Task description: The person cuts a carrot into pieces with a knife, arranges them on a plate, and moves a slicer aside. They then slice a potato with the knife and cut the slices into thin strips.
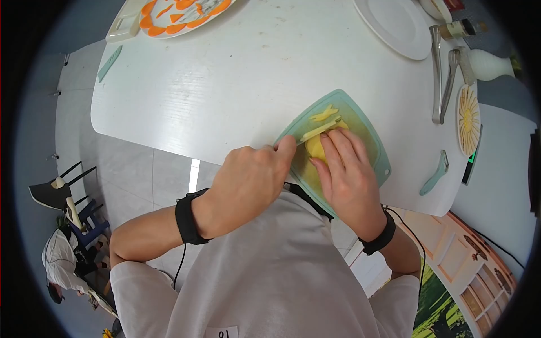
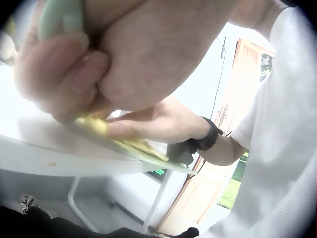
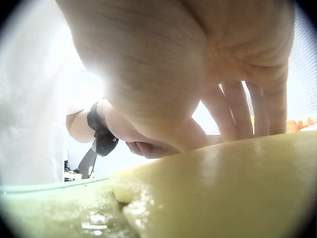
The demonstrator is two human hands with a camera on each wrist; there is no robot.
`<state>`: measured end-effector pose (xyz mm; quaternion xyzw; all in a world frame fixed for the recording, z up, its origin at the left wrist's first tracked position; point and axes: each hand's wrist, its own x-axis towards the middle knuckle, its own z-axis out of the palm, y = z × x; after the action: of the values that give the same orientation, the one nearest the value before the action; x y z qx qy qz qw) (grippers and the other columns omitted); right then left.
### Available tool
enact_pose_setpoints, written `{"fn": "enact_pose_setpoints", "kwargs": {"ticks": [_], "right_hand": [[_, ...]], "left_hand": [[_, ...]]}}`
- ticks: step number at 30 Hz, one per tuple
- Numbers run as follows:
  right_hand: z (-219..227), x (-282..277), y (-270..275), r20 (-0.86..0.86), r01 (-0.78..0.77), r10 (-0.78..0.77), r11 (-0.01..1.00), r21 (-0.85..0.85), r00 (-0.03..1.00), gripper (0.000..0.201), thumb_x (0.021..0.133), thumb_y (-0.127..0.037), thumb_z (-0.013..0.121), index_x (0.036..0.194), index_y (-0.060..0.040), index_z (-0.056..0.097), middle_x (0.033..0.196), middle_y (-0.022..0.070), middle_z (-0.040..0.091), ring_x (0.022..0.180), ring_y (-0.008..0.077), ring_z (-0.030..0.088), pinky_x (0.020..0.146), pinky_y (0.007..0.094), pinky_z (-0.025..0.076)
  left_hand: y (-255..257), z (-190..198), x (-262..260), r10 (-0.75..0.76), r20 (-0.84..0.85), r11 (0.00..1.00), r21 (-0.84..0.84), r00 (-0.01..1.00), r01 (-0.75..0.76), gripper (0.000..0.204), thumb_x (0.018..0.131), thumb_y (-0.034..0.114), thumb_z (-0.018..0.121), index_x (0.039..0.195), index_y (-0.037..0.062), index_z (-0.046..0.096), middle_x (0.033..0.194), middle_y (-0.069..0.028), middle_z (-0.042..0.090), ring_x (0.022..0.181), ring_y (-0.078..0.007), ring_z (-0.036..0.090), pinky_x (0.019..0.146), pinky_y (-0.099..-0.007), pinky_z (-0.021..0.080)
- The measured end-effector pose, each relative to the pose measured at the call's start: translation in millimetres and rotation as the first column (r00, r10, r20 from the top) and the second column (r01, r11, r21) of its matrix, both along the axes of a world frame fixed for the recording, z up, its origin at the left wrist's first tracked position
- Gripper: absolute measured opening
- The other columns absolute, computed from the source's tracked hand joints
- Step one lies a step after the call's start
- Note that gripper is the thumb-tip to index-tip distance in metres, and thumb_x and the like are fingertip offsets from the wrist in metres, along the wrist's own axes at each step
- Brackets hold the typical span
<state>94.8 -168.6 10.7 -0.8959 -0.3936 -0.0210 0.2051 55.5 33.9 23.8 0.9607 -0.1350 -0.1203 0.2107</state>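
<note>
My left hand (image 1: 248, 177) grips a pale green handle (image 2: 63, 19), apparently a knife's, with the fingers wrapped round it. Its blade is mostly hidden beside the cut food. Under my right hand (image 1: 352, 177) lies a peeled yellow potato (image 3: 237, 183) on a green cutting board (image 1: 363, 110). The right fingertips and thumb hold the potato from above, close to the cut side. A thin slice (image 1: 320, 130) stands along that side, near the left thumb. Cut strips (image 1: 324, 114) lie farther up the board.
A plate (image 1: 211, 23) bearing orange slices stands at the far left, near a pale green strip-shaped piece (image 1: 110, 63). To the right are a white plate (image 1: 394, 25), metal tongs (image 1: 437, 79), a plate of pale slices (image 1: 468, 121) and a green-handled peeler (image 1: 434, 176).
</note>
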Motion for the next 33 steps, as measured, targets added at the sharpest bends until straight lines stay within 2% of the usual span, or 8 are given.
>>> {"fn": "enact_pose_setpoints", "kwargs": {"ticks": [3,7,12,15,18,21,24,33], "right_hand": [[0.5,0.1,-0.3,-0.006,-0.002,0.002,1.000,-0.002,1.000,0.044,0.085,-0.007,0.073,0.121,0.0130,0.059,0.127,0.0197,0.055,0.121,0.0352,0.054,0.097,0.0407,0.052],[0.7,0.5,-0.5,-0.006,-0.004,0.004,1.000,-0.003,1.000,0.044,0.085,-0.006,0.073,0.121,0.0131,0.059,0.127,0.0199,0.055,0.121,0.0353,0.054,0.098,0.0407,0.052],[0.4,0.0,-0.1,-0.002,0.004,-0.004,1.000,0.002,1.000,0.043,0.085,-0.007,0.073,0.121,0.0131,0.059,0.127,0.0198,0.055,0.121,0.0355,0.054,0.097,0.0410,0.052],[0.3,-0.6,0.1,0.002,0.003,-0.003,1.000,0.000,1.000,0.043,0.085,-0.007,0.074,0.121,0.0132,0.059,0.126,0.0198,0.055,0.121,0.0355,0.054,0.097,0.0410,0.052],[-0.2,-0.2,0.1,-0.002,0.002,-0.002,1.000,0.003,1.000,0.043,0.084,-0.006,0.074,0.120,0.0131,0.059,0.126,0.0200,0.055,0.121,0.0356,0.054,0.098,0.0408,0.052],[-0.4,-0.3,0.1,0.002,-0.004,0.004,1.000,0.004,1.000,0.043,0.084,-0.006,0.074,0.120,0.0132,0.060,0.126,0.0200,0.055,0.121,0.0357,0.054,0.097,0.0407,0.052],[0.1,0.6,0.2,0.016,-0.008,0.008,1.000,0.002,1.000,0.044,0.084,-0.006,0.075,0.120,0.0133,0.059,0.125,0.0199,0.055,0.120,0.0357,0.054,0.097,0.0405,0.052],[-0.7,0.0,-0.6,0.017,-0.011,0.011,1.000,0.004,1.000,0.045,0.084,-0.006,0.075,0.120,0.0137,0.059,0.125,0.0200,0.055,0.120,0.0359,0.054,0.097,0.0405,0.052]], "left_hand": [[1.4,-9.5,4.0,0.015,0.066,0.999,-0.043,0.998,-0.012,0.014,0.085,0.001,0.059,0.094,0.0012,0.048,0.058,-0.0136,0.061,0.049,-0.0300,0.064,0.045,-0.0369,0.051],[-0.6,-4.0,5.0,0.022,0.065,0.997,-0.080,0.998,-0.017,0.015,0.084,0.002,0.059,0.094,0.0012,0.048,0.057,-0.0135,0.060,0.049,-0.0308,0.064,0.044,-0.0375,0.051],[-3.9,1.5,1.3,0.010,0.002,1.000,-0.029,1.000,-0.010,0.014,0.085,0.002,0.059,0.094,0.0010,0.049,0.056,-0.0129,0.060,0.049,-0.0295,0.064,0.043,-0.0368,0.051],[-4.2,0.9,-1.0,0.016,0.020,1.000,-0.012,1.000,-0.016,0.013,0.086,0.003,0.059,0.094,0.0009,0.049,0.057,-0.0126,0.060,0.048,-0.0283,0.064,0.043,-0.0361,0.050],[-1.4,-2.3,-6.5,0.045,-0.002,0.998,-0.048,0.999,-0.045,0.009,0.095,0.004,0.055,0.097,0.0004,0.047,0.057,-0.0136,0.056,0.047,-0.0324,0.057,0.043,-0.0415,0.045],[-0.1,1.8,-7.6,0.042,-0.045,0.999,-0.024,0.998,-0.043,0.009,0.093,0.003,0.055,0.097,0.0006,0.047,0.056,-0.0130,0.055,0.046,-0.0325,0.057,0.043,-0.0411,0.045],[0.0,2.9,-10.9,0.049,0.001,0.999,-0.021,0.999,-0.049,0.011,0.091,0.001,0.056,0.097,0.0008,0.047,0.054,-0.0125,0.054,0.045,-0.0324,0.056,0.043,-0.0409,0.044],[1.9,4.1,-10.3,0.045,-0.019,0.999,-0.023,0.999,-0.046,0.011,0.090,0.000,0.056,0.096,0.0008,0.047,0.054,-0.0127,0.053,0.044,-0.0317,0.055,0.043,-0.0408,0.045]]}}
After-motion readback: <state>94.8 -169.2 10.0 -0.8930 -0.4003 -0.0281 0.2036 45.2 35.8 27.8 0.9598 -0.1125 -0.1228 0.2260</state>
